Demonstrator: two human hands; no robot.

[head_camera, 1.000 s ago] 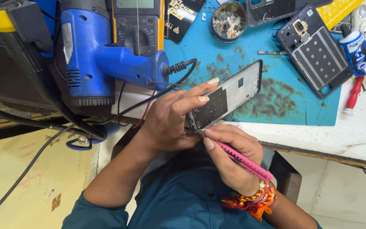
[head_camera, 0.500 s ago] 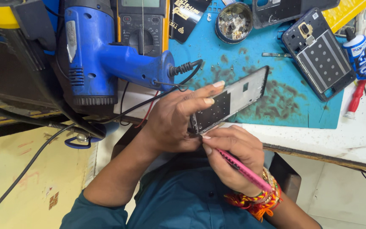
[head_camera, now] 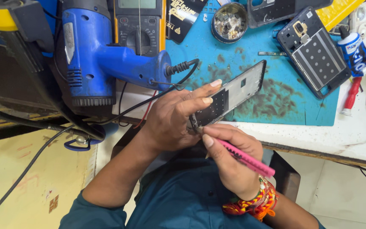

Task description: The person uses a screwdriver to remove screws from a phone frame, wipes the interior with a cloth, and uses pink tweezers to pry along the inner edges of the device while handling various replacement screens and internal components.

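Observation:
My left hand (head_camera: 174, 116) grips a bare phone frame (head_camera: 234, 91) by its lower end, holding it tilted above the edge of the blue work mat (head_camera: 284, 95). My right hand (head_camera: 231, 154) holds a pink tool (head_camera: 244, 157) like a pen. The tool's tip is hidden at the frame's bottom corner, right beside my left thumb. Both hands hover over my lap in front of the bench edge.
A blue heat gun (head_camera: 106, 63) lies at the left with its black cord looping toward my left hand. Behind it sits a yellow multimeter (head_camera: 138, 25). A round parts dish (head_camera: 229, 21), another opened phone body (head_camera: 314, 53), a glue bottle (head_camera: 354, 51) and a red screwdriver (head_camera: 351, 95) stand at the right.
The view has shifted slightly. Both hands stay on the frame and the pink tool, with only small movements at the frame's bottom corner.

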